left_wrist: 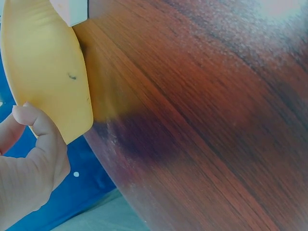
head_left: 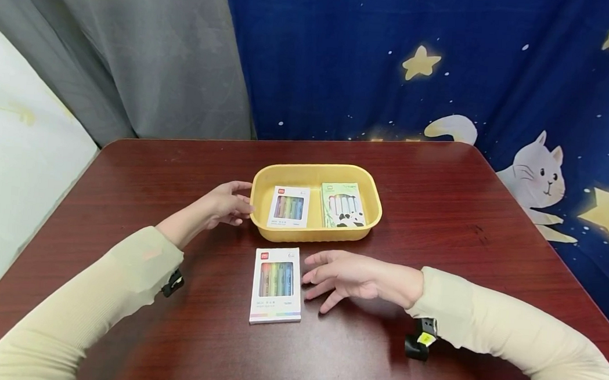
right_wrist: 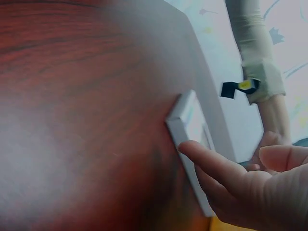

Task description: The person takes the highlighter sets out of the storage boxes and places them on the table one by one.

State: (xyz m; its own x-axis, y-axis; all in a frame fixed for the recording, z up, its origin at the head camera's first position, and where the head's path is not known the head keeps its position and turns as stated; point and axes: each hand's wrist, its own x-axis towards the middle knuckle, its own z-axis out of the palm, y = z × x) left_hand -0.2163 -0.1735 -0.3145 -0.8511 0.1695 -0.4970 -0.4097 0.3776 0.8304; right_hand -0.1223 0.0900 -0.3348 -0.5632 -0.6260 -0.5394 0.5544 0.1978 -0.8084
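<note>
My left hand is at the left end of a yellow plastic bin, its fingertips touching the outer wall near the rim. In the left wrist view a bent finger touches the bin's edge. A white box of coloured pens lies flat on the table in front of the bin, its window facing up. Just right of this box, my right hand hovers with spread fingers and holds nothing. Inside the bin lie a similar white pen box and a green-and-white panda pen box.
The dark red-brown wooden table has its far edge a little beyond the bin. A grey curtain and a blue star-patterned curtain hang behind it. A black wrist device is strapped under the right sleeve.
</note>
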